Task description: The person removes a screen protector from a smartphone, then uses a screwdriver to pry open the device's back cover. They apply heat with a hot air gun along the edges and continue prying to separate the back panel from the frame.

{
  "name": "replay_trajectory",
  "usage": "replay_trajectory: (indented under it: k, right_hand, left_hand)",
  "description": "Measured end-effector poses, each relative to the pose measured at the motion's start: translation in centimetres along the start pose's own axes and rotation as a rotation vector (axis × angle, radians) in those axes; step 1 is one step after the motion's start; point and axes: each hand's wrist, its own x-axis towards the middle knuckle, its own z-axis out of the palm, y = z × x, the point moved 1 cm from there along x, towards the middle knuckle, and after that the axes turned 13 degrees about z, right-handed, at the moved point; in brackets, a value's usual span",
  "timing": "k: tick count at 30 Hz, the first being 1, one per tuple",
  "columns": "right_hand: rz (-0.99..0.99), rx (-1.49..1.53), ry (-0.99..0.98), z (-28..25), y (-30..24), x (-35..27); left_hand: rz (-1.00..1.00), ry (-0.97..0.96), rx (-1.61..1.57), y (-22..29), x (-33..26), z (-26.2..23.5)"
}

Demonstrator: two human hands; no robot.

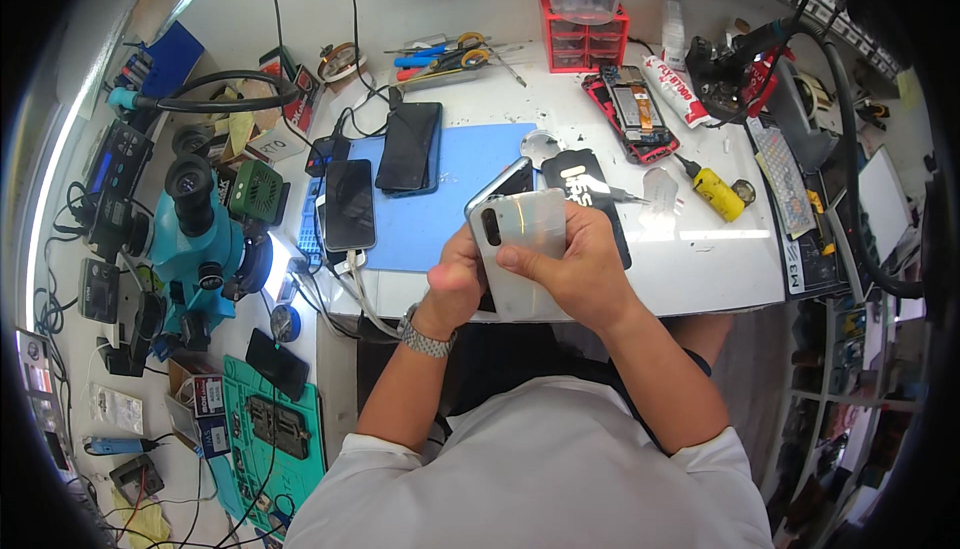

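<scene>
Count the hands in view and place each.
2. The left hand is at the left side of the silver phone back; the right hand grips its right side. No other hands show.

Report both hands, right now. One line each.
Left hand: closed, holding the dark phone behind; grip partly hidden.
Right hand: closed, holding the silver phone back in front.

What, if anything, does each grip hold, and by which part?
The right grip holds a pale phone back by its right edge, thumb across its face. The left grip is at the left side; its hold is hidden.
</scene>
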Motion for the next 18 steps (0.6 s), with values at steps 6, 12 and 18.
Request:
replay_trajectory:
  k: [6, 12, 18]
  right_hand:
    - [-0.312, -0.277, 0.395, -0.8, -1.7, -1.4]
    - [-0.623, -0.527, 0.441, -1.4, -3.8, -1.6]
    - [-0.605, -0.537, 0.434, -0.9, -2.9, -1.8]
  left_hand:
    - [-0.090, -0.136, 0.102, 1.6, 0.7, 1.4]
    - [-0.147, -0.223, 0.348, 5.2, 0.9, 2.8]
    - [-0.136, -0.215, 0.396, 5.6, 0.0, 2.7]
